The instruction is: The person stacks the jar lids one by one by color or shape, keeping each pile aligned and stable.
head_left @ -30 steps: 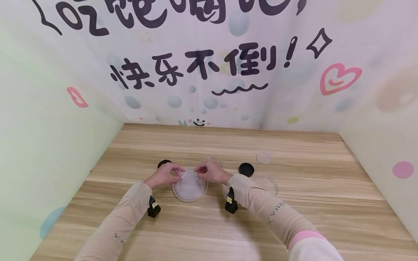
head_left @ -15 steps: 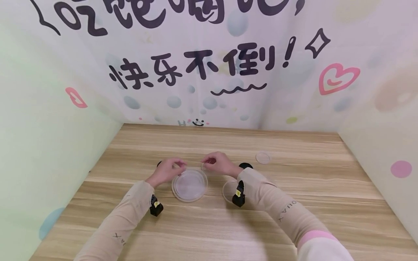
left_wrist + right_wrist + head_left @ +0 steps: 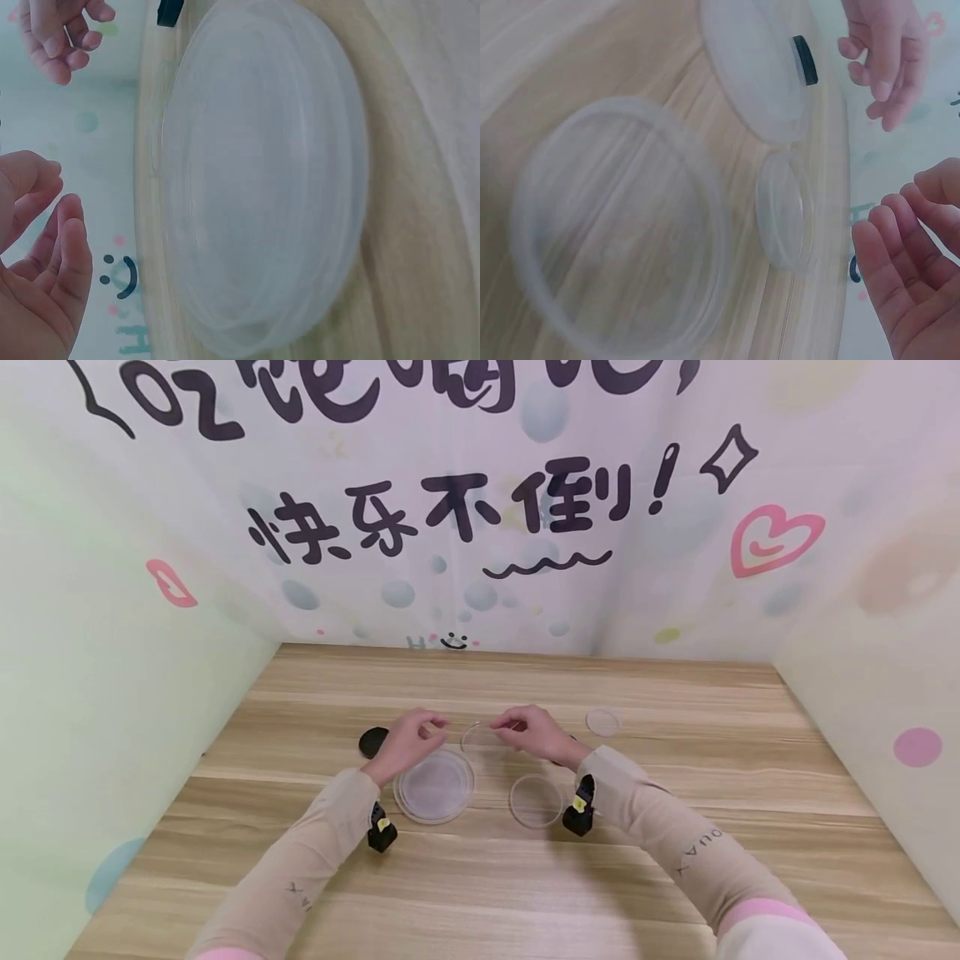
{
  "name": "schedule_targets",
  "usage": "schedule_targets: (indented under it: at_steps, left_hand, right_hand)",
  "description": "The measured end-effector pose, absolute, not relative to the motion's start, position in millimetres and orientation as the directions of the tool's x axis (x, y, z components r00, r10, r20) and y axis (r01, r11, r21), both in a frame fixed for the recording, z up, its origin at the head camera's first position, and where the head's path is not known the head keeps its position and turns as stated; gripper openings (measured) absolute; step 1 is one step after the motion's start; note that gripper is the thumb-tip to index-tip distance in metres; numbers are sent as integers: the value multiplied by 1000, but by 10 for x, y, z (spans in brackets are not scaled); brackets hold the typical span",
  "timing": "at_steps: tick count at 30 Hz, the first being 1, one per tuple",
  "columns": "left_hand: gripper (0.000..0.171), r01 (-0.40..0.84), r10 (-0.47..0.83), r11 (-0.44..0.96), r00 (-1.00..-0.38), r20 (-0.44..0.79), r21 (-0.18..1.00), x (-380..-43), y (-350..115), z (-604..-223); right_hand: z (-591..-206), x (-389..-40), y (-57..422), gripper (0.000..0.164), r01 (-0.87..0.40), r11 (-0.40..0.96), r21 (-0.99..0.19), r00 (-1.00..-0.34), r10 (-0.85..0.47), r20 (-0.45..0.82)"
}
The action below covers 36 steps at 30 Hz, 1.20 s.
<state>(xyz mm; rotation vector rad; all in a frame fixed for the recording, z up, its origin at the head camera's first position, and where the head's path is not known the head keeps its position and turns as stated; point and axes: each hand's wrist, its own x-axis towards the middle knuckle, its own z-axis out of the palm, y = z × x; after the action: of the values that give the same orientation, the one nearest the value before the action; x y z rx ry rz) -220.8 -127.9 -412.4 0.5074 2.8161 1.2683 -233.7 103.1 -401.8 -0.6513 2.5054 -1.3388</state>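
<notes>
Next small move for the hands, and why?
Probably lower the left hand and right hand to the clear dish that shows between them in the head view: both look empty in the wrist views, thumbs apart from fingertips.

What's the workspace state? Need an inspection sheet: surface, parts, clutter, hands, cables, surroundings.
Surface: wood-grain table, parts lying flat on it.
Job's things: large translucent round piece; clear round dish to its right; smaller clear dish near the right hand.
Clutter: black disc by the left hand; small clear disc farther back, right.
Grippers: bare hands, fingers loosely curved, nothing seen held.
Cables: nothing seen.
Surroundings: printed backdrop behind, pale panels at both sides.
</notes>
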Motion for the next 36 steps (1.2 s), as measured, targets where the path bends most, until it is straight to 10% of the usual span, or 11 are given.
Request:
schedule_targets:
  at_steps: [36]
  left_hand:
    - [21, 524, 657, 452, -743, 129, 721, -2164, 159, -4094]
  right_hand:
    - [-4029, -2123, 2284, 31, -159, 438, -885, -956, -293, 27]
